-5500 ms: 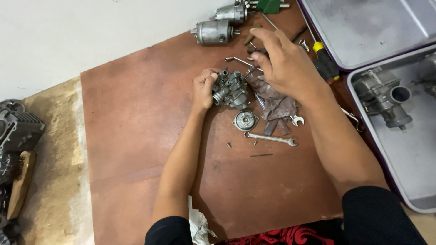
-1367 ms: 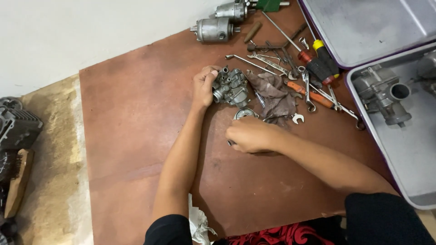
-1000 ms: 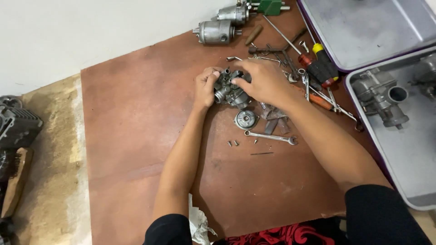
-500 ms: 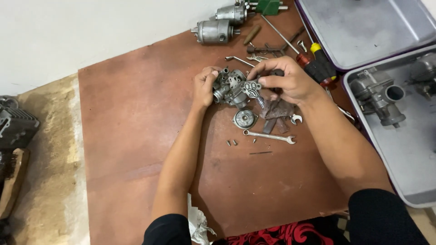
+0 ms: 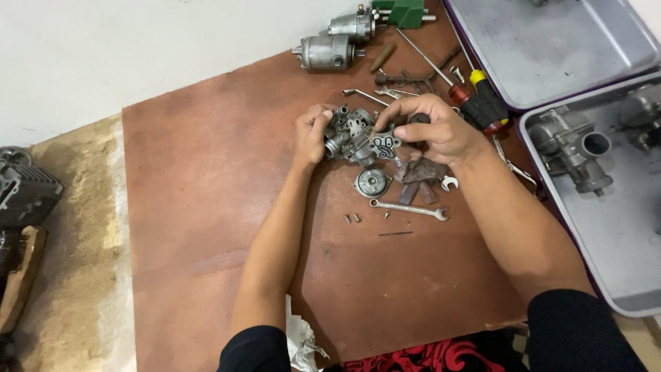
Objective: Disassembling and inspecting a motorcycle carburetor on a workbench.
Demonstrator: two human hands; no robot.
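Observation:
My left hand (image 5: 313, 132) grips the left side of a grey metal carburetor body (image 5: 350, 132) that rests on the brown board (image 5: 206, 207). My right hand (image 5: 435, 129) holds a small flat metal plate with holes (image 5: 385, 145) against the carburetor's right side. Just below lie a round metal cover (image 5: 372, 182), a small wrench (image 5: 409, 207), two tiny screws (image 5: 352, 218) and a thin pin (image 5: 395, 233). A dark rag (image 5: 421, 173) lies under my right wrist.
Two cylindrical motors (image 5: 329, 52) and a green block (image 5: 399, 12) sit at the board's far edge, beside screwdrivers (image 5: 478, 100) and loose tools. Two grey metal trays (image 5: 551, 41) stand at the right; the nearer one holds another carburetor (image 5: 575, 148). Engine parts (image 5: 24, 193) lie far left.
My right hand reached down to the small parts near the wrench, then came back up and now holds the small plate at the carburetor. My left hand stayed on the carburetor.

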